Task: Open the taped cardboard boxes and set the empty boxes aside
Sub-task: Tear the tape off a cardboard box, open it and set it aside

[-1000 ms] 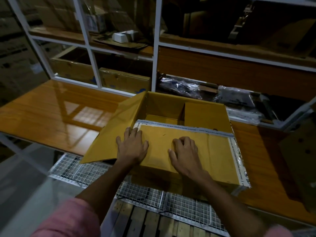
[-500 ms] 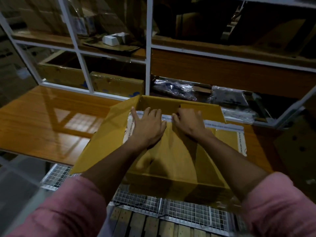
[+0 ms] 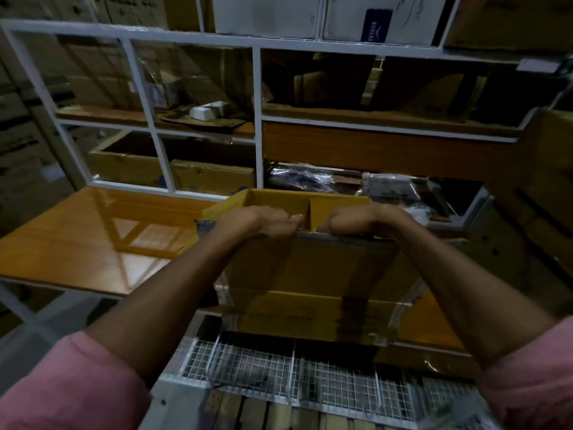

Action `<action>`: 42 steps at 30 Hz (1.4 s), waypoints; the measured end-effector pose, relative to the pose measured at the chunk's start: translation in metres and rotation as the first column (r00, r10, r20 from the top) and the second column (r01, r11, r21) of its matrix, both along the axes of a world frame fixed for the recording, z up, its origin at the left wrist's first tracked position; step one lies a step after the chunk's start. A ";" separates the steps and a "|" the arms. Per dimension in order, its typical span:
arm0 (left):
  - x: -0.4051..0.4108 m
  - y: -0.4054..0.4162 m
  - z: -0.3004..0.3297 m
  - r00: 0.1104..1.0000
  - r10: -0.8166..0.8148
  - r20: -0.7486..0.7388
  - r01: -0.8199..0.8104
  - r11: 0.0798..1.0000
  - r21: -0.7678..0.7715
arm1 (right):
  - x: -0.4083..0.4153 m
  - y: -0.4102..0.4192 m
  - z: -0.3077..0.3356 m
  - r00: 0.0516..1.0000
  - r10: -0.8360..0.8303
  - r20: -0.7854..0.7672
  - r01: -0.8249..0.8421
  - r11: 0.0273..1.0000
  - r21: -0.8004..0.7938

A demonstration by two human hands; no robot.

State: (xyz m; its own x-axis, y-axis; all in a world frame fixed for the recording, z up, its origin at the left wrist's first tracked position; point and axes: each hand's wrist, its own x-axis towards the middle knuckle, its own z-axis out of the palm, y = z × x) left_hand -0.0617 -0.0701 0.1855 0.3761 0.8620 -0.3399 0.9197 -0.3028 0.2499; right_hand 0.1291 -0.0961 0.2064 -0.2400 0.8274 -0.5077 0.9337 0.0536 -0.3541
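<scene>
At twelve o'clock stands the white-framed shelving [image 3: 257,119], its bays stuffed with cartons and plastic-wrapped bundles [image 3: 310,180]. Below it the orange wooden table [image 3: 93,237] runs off toward nine o'clock, shiny with reflected light. The open cardboard box [image 3: 310,274] sits dead ahead at the table's near edge, overhanging the wire mesh rack [image 3: 279,367] at six o'clock; its near flap stands raised toward me, tape along the top edge. My left hand [image 3: 260,223] is curled over that flap's top edge at eleven o'clock, fingers hooked down inside. My right hand [image 3: 362,223] grips the same edge at one o'clock, just beside the left, though its fingertips are hidden behind the cardboard, so I judge that grip by the bent knuckles. Pink sleeves [image 3: 71,386] bunch near my elbows.
</scene>
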 end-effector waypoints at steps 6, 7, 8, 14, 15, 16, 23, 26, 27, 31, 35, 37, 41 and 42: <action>-0.013 -0.081 -0.014 0.999 0.030 0.036 -0.022 0.975 -0.223 | -0.011 -0.063 -0.043 0.994 -0.008 -0.106 0.003 0.999 -0.050; -0.016 -0.089 -0.019 0.998 0.035 0.050 -0.020 0.964 -0.266 | -0.013 -0.070 -0.053 0.994 -0.013 -0.110 0.008 0.999 -0.043; -0.019 -0.099 -0.023 0.997 0.035 0.066 -0.013 0.952 -0.306 | -0.015 -0.076 -0.064 0.995 -0.013 -0.099 0.010 1.000 -0.027; -0.017 -0.129 -0.096 0.992 -0.064 0.106 0.077 0.989 -0.129 | -0.024 -0.111 -0.137 0.988 -0.094 -0.125 0.112 0.983 0.142; -0.018 -0.126 -0.116 0.996 -0.072 0.057 0.075 0.996 -0.040 | -0.024 -0.115 -0.149 0.991 -0.087 -0.100 0.104 0.978 0.179; -0.018 -0.123 -0.132 0.998 -0.068 0.004 0.068 0.997 0.036 | -0.025 -0.119 -0.158 0.994 -0.079 -0.078 0.094 0.973 0.211; -0.017 -0.105 -0.192 0.982 -0.129 -0.136 0.163 0.946 0.280 | -0.028 -0.146 -0.197 0.995 -0.069 0.066 0.042 0.937 0.346; -0.018 -0.088 -0.201 0.982 -0.141 -0.125 0.176 0.924 0.340 | -0.033 -0.148 -0.207 0.987 -0.073 0.143 0.004 0.901 0.434; -0.020 -0.083 -0.201 0.983 -0.148 -0.109 0.178 0.917 0.357 | -0.036 -0.146 -0.208 0.983 -0.089 0.161 0.002 0.882 0.471; -0.034 -0.069 -0.210 0.985 -0.151 -0.077 0.169 0.916 0.364 | -0.041 -0.139 -0.212 0.954 -0.132 0.268 -0.039 0.834 0.550; -0.070 -0.053 -0.220 0.979 -0.163 -0.122 0.196 0.918 0.346 | -0.050 -0.137 -0.216 0.939 -0.123 0.320 -0.054 0.868 0.493; -0.091 -0.049 -0.222 0.978 -0.166 -0.127 0.201 0.919 0.340 | -0.064 -0.133 -0.222 0.943 -0.121 0.309 -0.052 0.866 0.497; -0.120 -0.049 -0.223 0.979 -0.150 -0.141 0.189 0.928 0.321 | -0.099 -0.125 -0.235 0.951 -0.149 0.271 -0.016 0.852 0.524; -0.126 -0.050 -0.224 0.981 -0.139 -0.138 0.177 0.931 0.320 | -0.106 -0.122 -0.236 0.954 -0.154 0.256 -0.004 0.850 0.527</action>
